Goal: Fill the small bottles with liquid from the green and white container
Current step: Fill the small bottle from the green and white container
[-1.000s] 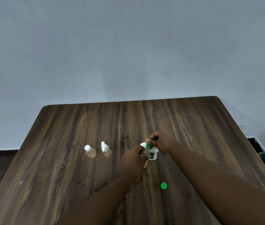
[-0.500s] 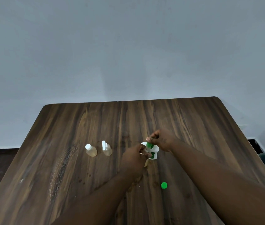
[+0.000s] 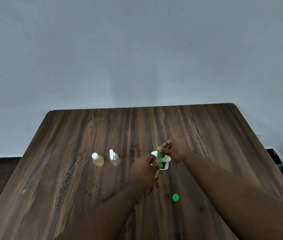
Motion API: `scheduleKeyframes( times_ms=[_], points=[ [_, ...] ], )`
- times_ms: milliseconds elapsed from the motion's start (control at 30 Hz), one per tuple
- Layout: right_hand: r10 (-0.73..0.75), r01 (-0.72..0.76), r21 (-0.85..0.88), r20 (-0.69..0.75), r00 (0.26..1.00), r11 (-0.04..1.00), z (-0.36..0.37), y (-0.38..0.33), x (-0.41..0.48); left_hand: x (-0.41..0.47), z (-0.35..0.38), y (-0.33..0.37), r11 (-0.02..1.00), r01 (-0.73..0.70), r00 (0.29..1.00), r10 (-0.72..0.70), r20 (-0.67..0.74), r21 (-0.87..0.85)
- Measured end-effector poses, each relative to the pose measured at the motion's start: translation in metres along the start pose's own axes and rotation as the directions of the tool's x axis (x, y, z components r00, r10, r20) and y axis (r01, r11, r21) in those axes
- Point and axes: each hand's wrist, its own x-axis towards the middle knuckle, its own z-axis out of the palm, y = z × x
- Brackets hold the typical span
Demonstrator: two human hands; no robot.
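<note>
Nothing has visibly moved since before. At left stand a capped bottle point(image 3: 97, 160) and a spray bottle point(image 3: 114, 158). The left hand point(image 3: 143, 168) grips a third bottle point(image 3: 158, 160) against the container point(image 3: 166, 162), which the right hand point(image 3: 174, 149) pinches by its green neck. One green cap point(image 3: 175, 197) lies nearer, right.

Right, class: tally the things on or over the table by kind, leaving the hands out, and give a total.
Small bottles: 3 (capped bottle, spray bottle, held bottle in the left hand)
Containers: 1 (container, in the right hand)
Loose caps: 1 (green cap)
Total: 5
</note>
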Motion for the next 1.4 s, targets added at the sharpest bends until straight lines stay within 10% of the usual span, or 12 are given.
scheduleKeyframes(
  times_ms=[1400],
  points=[
    [0.036,-0.034,-0.076,0.018,0.999,0.997,-0.002,-0.008,-0.004,0.001,0.002,-0.002,1.0,-0.013,1.0,0.013,-0.001,0.008]
  ],
)
